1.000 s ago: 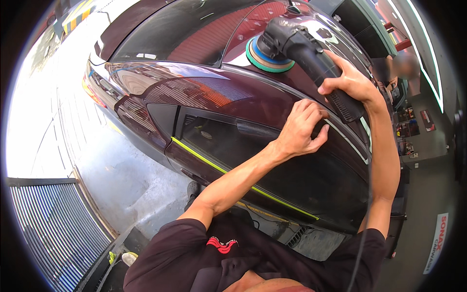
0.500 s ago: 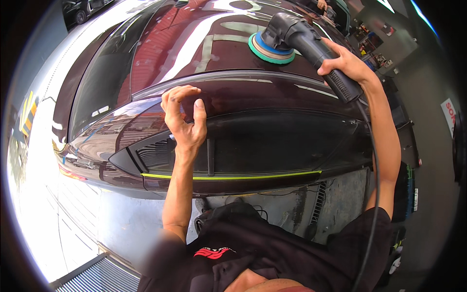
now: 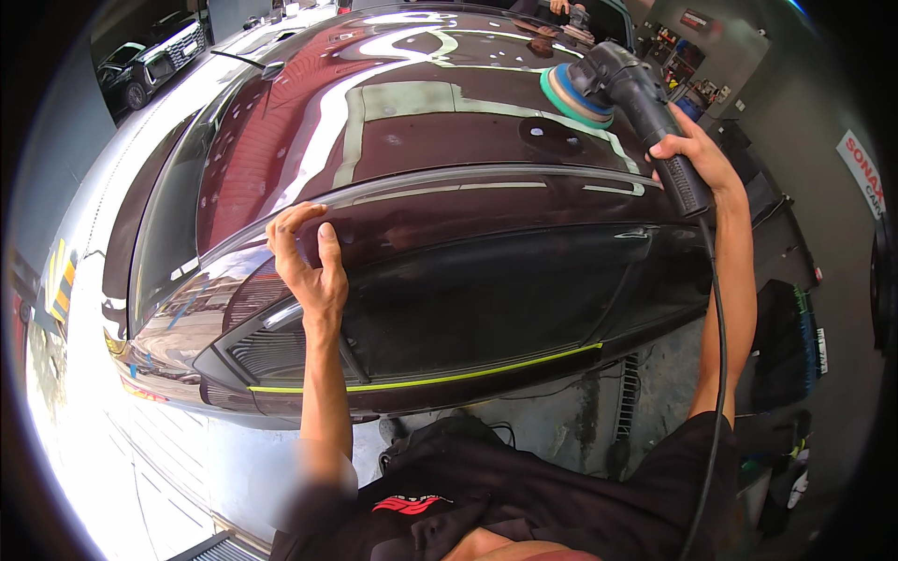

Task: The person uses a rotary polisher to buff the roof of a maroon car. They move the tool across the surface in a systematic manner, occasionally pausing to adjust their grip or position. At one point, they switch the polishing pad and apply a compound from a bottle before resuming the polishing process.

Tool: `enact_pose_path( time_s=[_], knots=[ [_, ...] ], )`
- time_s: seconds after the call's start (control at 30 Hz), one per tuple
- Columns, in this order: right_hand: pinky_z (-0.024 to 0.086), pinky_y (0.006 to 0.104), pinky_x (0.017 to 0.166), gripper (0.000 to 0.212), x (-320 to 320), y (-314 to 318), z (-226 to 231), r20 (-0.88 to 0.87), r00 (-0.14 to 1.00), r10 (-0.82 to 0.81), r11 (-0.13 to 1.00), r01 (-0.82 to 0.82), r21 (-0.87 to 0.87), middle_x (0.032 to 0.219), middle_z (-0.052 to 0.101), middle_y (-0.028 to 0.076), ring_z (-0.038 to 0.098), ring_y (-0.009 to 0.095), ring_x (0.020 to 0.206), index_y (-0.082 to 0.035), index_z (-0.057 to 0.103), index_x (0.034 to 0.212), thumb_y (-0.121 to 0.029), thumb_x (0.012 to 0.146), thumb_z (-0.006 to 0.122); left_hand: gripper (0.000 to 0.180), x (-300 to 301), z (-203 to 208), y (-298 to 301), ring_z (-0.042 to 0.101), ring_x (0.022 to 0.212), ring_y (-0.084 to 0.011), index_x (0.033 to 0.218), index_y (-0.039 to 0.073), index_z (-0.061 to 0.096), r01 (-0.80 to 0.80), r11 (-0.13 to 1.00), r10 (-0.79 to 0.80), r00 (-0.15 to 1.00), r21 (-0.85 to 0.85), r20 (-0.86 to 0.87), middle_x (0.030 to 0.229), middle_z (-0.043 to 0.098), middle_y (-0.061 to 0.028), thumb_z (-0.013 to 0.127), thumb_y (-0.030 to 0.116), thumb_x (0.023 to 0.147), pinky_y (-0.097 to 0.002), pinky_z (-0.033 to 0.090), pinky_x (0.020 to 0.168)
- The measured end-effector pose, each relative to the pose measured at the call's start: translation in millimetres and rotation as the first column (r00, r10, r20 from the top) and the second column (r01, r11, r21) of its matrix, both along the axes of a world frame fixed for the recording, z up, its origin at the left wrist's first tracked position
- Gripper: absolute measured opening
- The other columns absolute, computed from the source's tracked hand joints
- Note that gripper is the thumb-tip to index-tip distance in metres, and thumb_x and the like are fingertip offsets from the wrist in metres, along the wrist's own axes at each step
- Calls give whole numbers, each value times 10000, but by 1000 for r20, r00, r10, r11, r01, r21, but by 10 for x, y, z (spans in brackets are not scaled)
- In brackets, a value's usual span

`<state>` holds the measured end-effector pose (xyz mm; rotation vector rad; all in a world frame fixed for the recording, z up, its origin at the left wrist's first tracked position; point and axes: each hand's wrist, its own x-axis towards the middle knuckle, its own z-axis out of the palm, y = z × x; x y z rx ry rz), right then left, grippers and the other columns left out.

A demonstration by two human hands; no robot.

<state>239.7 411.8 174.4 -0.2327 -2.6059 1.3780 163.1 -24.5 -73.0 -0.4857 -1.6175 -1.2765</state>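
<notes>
My right hand (image 3: 700, 154) is wrapped around the black grip of a car polisher (image 3: 645, 103). Its round backing plate and pad (image 3: 572, 97), blue above and green at the rim, tilt over the glossy dark maroon car roof (image 3: 449, 140). The pad seems lifted clear, with a dark round reflection beneath it. From the handle end a black cord (image 3: 718, 337) runs down past my right arm. At the roof's near edge my left hand (image 3: 313, 271) is raised, fingers curved and apart from the thumb, holding nothing. Whether it touches the car I cannot tell.
Yellow-green masking tape (image 3: 430, 377) lines the lower edge of the dark side window (image 3: 477, 299). Another person's hand (image 3: 559, 7) shows beyond the roof. A black car (image 3: 150, 61) stands at the far left. Shelves with bottles (image 3: 687, 70) are at the far right.
My view has shifted, showing more of the roof's far side. The polisher in my right hand now appears farther right, and my left hand farther left and lower in the picture.
</notes>
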Motion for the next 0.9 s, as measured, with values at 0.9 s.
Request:
enact_pose_path(
  time_s=[0.9],
  knots=[
    [567, 325, 538, 723, -1768, -92, 66, -130, 979, 156, 988, -155, 18, 870, 614, 89, 674, 210, 590, -52, 502, 1391, -154, 727, 771, 385, -361, 425, 1110, 496, 1265, -376, 1315, -11, 517, 93, 940, -53, 990, -327, 129, 1321, 545, -205, 643, 95, 967, -478, 409, 1081]
  ],
)
